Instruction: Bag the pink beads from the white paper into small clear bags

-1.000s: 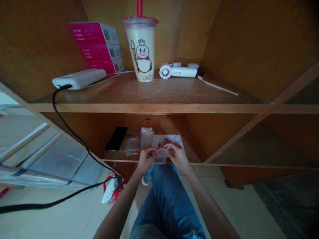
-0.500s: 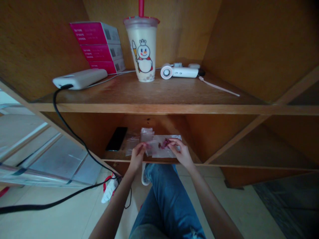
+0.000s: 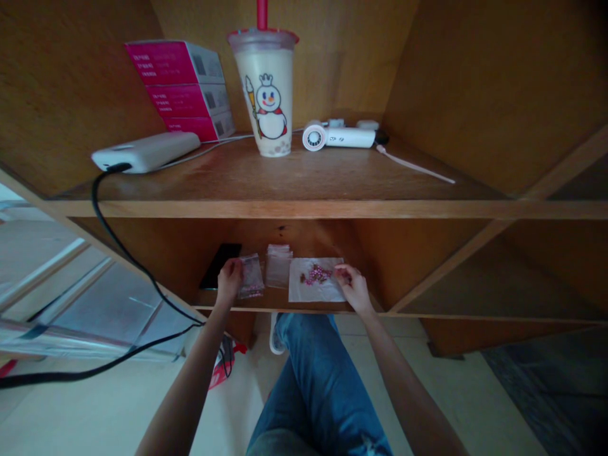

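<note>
Left hand: the person's left hand [image 3: 230,277] had its fingertips pressed together on the upper left edge of the filled bag [image 3: 251,278], with the wrist coming up from below.
Filled bag: it lay to the right of that grip, near the front of the lower shelf [image 3: 276,299], with small pink pieces gathered along its bottom edge.
Right hand: the right hand [image 3: 349,282] was at the right side of the white sheet [image 3: 304,294], its fingers curled; at this size one could not fairly tell whether they pinched anything.
Pink beads: the loose pink beads [image 3: 317,274] were in a small heap on the sheet, just left of the right fingertips and well apart from the left hand.
Clear bags: a stack of clear bags [image 3: 278,269] lay between the filled bag and the sheet.
Phone: a black phone [image 3: 219,259] lay flat at the far left, partly covered by the left hand.
Upper shelf: above stood a lidded cup [image 3: 266,69] with a red straw, between stacked pink boxes [image 3: 166,63] and a white handheld fan [image 3: 351,137].
Knees: blue jeans [image 3: 313,373] showed below the shelf.
</note>
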A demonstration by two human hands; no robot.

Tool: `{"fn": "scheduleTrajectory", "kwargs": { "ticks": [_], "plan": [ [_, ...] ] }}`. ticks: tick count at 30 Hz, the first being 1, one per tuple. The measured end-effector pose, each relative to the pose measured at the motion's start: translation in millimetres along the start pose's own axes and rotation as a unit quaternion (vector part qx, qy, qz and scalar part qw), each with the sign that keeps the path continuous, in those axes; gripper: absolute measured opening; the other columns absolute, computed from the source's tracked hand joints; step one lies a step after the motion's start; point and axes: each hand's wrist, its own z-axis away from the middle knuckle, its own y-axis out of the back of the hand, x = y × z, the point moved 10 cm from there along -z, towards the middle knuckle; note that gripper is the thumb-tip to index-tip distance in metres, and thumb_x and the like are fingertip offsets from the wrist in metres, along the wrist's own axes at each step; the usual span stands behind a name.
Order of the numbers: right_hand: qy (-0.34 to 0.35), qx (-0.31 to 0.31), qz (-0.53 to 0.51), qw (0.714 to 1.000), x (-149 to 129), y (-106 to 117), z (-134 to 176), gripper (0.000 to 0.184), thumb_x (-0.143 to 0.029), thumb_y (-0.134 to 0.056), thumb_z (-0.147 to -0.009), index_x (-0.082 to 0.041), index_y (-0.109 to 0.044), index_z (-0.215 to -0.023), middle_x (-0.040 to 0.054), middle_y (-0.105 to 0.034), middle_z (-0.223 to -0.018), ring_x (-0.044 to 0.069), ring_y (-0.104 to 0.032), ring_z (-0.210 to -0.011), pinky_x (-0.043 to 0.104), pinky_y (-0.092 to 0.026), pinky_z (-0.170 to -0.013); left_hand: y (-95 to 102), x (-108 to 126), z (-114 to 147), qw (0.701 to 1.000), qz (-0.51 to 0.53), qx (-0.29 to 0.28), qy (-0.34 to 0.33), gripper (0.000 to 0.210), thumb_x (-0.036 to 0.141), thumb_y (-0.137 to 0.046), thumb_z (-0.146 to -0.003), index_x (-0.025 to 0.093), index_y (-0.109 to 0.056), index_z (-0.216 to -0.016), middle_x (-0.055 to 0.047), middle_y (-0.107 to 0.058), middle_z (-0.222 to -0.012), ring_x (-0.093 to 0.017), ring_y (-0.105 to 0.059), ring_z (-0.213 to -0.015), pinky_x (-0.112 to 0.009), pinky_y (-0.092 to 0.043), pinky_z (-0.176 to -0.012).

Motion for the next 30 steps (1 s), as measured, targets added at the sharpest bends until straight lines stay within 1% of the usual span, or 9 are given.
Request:
{"fn": "scheduleTrajectory", "kwargs": {
  "ticks": [4, 7, 10, 12, 15, 18, 21, 24, 30],
  "plan": [
    [-0.002, -0.006, 0.001, 1.0, 3, -2, -1, 0.021, -0.034, -0.048, -0.079, -0.021, -0.062, -0.09, 0.0035, -0.064, -0.077, 0.018, -0.058, -0.073, 0.031, -0.044, -0.071, -3.7, 11, 2, 0.989, -0.139, -0.01, -0.04, 0.033, 0.039, -0.034, -0.085, 0.017, -0.057, -0.091, -0.004, -0.061, -0.068, -0.016, -0.056, -0.059, -0.022, -0.034, -0.052],
    [-0.005, -0.016, -0.004, 1.0, 5, -4, -1, 0.021, -0.034, -0.049, -0.079, -0.02, -0.061, -0.089, 0.0034, -0.064, -0.078, 0.018, -0.059, -0.073, 0.031, -0.044, -0.071, -9.2, 19, 4, 0.971, -0.23, -0.017, -0.069, 0.033, 0.037, -0.031, -0.088, 0.018, -0.056, -0.096, -0.008, -0.063, -0.078, -0.018, -0.058, -0.064, -0.024, -0.034, -0.055],
    [-0.005, -0.015, -0.008, 1.0, 5, -3, -1, 0.02, -0.033, -0.049, -0.079, -0.021, -0.062, -0.089, 0.0031, -0.065, -0.078, 0.018, -0.059, -0.073, 0.031, -0.045, -0.071, -14.3, 22, 6, 0.949, -0.305, -0.022, -0.079, 0.036, 0.038, -0.028, -0.089, 0.018, -0.056, -0.1, -0.009, -0.063, -0.077, -0.02, -0.058, -0.066, -0.026, -0.036, -0.058],
    [-0.006, -0.013, -0.011, 1.0, 5, -2, -1, 0.02, -0.034, -0.049, -0.079, -0.021, -0.062, -0.088, 0.003, -0.065, -0.077, 0.018, -0.059, -0.073, 0.031, -0.045, -0.071, -14.2, 33, 9, 0.935, -0.335, -0.001, -0.118, 0.036, 0.036, -0.029, -0.089, 0.017, -0.056, -0.103, -0.01, -0.062, -0.081, -0.022, -0.058, -0.074, -0.028, -0.039, -0.064],
    [-0.011, -0.013, -0.017, 1.0, 6, -3, -1, 0.02, -0.035, -0.049, -0.079, -0.021, -0.062, -0.086, 0.0031, -0.065, -0.078, 0.018, -0.059, -0.073, 0.031, -0.045, -0.071, -8.2, 55, 19, 0.914, -0.355, 0.065, -0.187, 0.035, 0.034, -0.034, -0.087, 0.015, -0.052, -0.112, -0.013, -0.058, -0.1, -0.025, -0.053, -0.093, -0.033, -0.039, -0.077],
    [-0.018, -0.013, -0.024, 0.999, 9, -4, -2, 0.021, -0.036, -0.05, -0.079, -0.02, -0.062, -0.085, 0.003, -0.065, -0.078, 0.018, -0.059, -0.073, 0.03, -0.044, -0.071, -7.1, 70, 29, 0.904, -0.364, 0.093, -0.204, 0.039, 0.034, -0.038, -0.086, 0.014, -0.048, -0.118, -0.015, -0.052, -0.11, -0.027, -0.048, -0.098, -0.037, -0.037, -0.08],
    [-0.024, -0.009, -0.03, 0.999, 12, -4, -2, 0.023, -0.038, -0.05, -0.079, -0.02, -0.062, -0.085, 0.0029, -0.064, -0.077, 0.017, -0.059, -0.073, 0.03, -0.044, -0.071, -21.4, 85, 40, 0.903, -0.358, 0.061, -0.229, 0.034, 0.035, -0.038, -0.086, 0.018, -0.052, -0.112, -0.012, -0.052, -0.112, -0.027, -0.047, -0.097, -0.036, -0.036, -0.081],
    [-0.035, -0.009, -0.034, 0.999, 15, -3, -2, 0.025, -0.04, -0.05, -0.079, -0.019, -0.062, -0.085, 0.0032, -0.065, -0.076, 0.018, -0.059, -0.073, 0.03, -0.044, -0.07, -44.9, 96, 52, 0.9, -0.356, 0.013, -0.252, 0.031, 0.036, -0.038, -0.087, 0.02, -0.056, -0.106, -0.01, -0.055, -0.109, -0.026, -0.048, -0.096, -0.037, -0.035, -0.082],
    [-0.038, -0.01, -0.033, 0.999, 15, -2, -1, 0.025, -0.04, -0.049, -0.079, -0.02, -0.062, -0.085, 0.0035, -0.065, -0.077, 0.018, -0.059, -0.071, 0.03, -0.044, -0.069, -83.5, 100, 62, 0.892, -0.378, -0.035, -0.247, 0.036, 0.038, -0.042, -0.084, 0.018, -0.053, -0.112, -0.012, -0.057, -0.109, -0.028, -0.047, -0.101, -0.041, -0.034, -0.085]
  ]
}}
